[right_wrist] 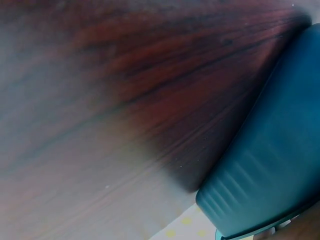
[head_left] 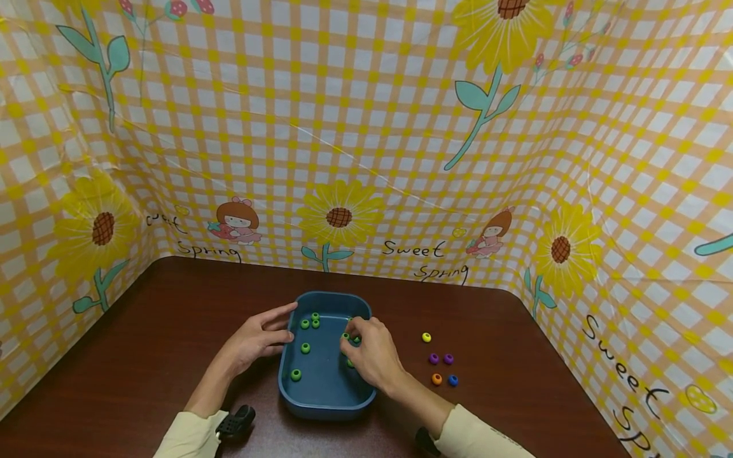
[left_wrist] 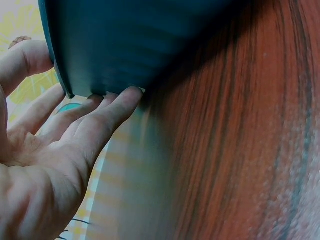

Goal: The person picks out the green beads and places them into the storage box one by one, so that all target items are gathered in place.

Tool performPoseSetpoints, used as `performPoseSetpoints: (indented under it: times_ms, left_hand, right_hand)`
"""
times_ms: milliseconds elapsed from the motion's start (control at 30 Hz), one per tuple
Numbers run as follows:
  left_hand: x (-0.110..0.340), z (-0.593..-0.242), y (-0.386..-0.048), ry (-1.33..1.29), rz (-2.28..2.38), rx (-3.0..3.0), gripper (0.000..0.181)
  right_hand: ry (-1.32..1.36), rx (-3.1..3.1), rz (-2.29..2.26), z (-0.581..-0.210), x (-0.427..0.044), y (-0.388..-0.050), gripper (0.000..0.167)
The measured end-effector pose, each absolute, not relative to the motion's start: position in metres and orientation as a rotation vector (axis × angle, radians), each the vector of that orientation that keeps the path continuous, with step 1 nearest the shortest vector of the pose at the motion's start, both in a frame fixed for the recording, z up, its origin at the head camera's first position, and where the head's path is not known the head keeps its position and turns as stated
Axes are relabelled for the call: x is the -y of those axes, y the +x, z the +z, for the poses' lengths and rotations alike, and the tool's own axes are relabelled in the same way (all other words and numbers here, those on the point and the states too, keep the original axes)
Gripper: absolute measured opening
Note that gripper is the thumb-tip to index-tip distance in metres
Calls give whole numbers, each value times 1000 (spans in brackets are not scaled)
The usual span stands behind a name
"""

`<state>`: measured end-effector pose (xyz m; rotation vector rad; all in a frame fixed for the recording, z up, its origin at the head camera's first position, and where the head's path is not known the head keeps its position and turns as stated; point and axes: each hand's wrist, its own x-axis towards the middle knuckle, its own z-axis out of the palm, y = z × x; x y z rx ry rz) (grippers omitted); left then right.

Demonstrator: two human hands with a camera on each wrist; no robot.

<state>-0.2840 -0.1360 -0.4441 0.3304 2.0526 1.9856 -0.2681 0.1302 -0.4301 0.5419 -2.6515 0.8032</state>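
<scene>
A blue rectangular tray (head_left: 326, 402) holds several green beads, among them a bead (head_left: 296, 375) at its near left. My left hand (head_left: 260, 334) rests against the tray's left side, fingers extended; in the left wrist view, the left hand's fingertips (left_wrist: 132, 94) touch the tray's outer wall (left_wrist: 115, 45). Inside the tray's right half, my right hand (head_left: 375, 356) pinches a green bead (head_left: 346, 336) between thumb and finger. That hand partly covers other green beads. Only a sliver of it shows in the right wrist view, beside the tray wall (right_wrist: 270, 165).
Right of the tray, on the dark wooden table (head_left: 492, 331), lie a yellow bead (head_left: 426, 338), two purple beads (head_left: 434, 359), an orange bead (head_left: 437, 379) and a blue bead (head_left: 453, 380). A checked sunflower cloth (head_left: 366, 152) encloses the back and sides.
</scene>
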Motion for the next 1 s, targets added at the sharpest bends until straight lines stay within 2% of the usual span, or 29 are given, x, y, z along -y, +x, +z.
performPoseSetpoints:
  times_ms: [1000]
  left_hand:
    - [136,-443,-283,333,1985,-2055,67]
  right_hand:
    - [542,2687,878,-432,-132,-265,11]
